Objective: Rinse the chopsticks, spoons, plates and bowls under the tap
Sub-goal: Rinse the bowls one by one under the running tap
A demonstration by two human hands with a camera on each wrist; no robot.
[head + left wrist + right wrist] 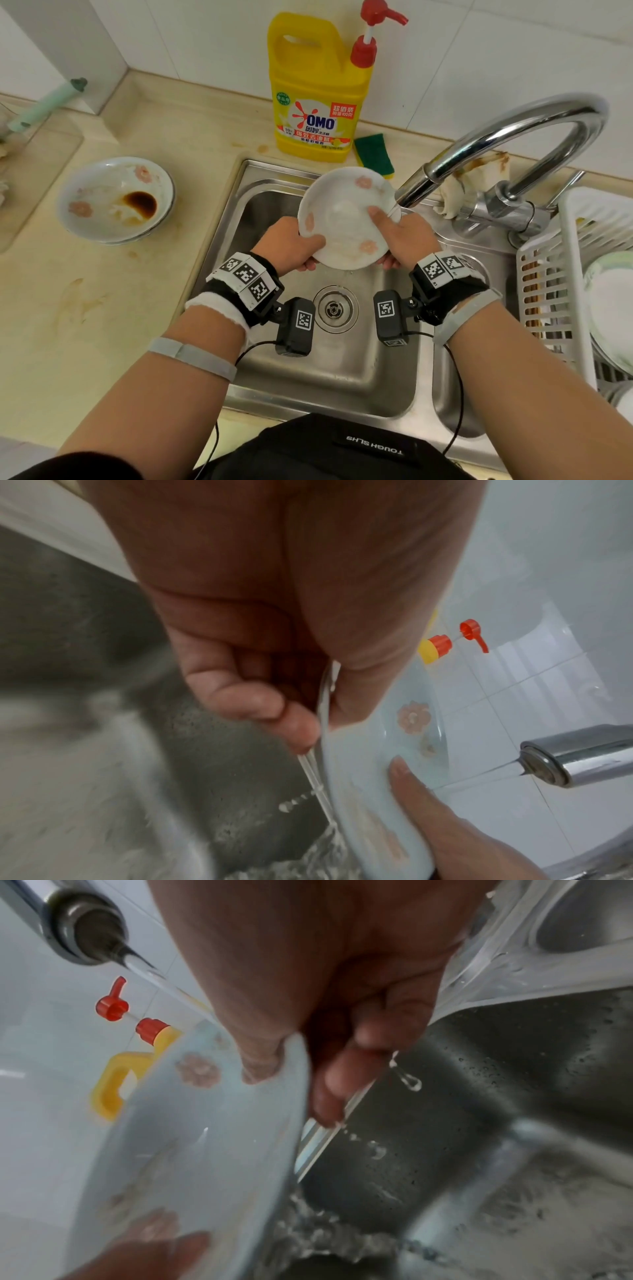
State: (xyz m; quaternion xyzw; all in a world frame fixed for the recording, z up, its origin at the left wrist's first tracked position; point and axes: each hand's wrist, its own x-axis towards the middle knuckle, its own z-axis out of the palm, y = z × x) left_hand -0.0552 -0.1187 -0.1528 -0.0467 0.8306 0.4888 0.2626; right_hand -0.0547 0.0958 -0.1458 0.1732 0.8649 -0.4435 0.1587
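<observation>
A white plate with pink flowers (346, 219) is held tilted over the steel sink (260, 212), under the chrome tap (507, 137). Water runs from the spout onto its right edge and streams off the bottom. My left hand (291, 246) grips the lower left rim, thumb on the inside face, fingers behind. My right hand (400, 236) grips the right rim, thumb on the inside, fingers behind. In the left wrist view the plate (404, 739) shows edge-on with the spout (575, 758) beside it. The right wrist view shows the plate (212, 1137) with water falling into the basin.
Dirty stacked plates (116, 198) with dark sauce sit on the counter at left. A yellow detergent bottle (315, 92) and a green sponge (373, 154) stand behind the sink. A white drying rack (555, 281) with washed dishes sits at right. A stained cloth (472, 181) lies by the tap.
</observation>
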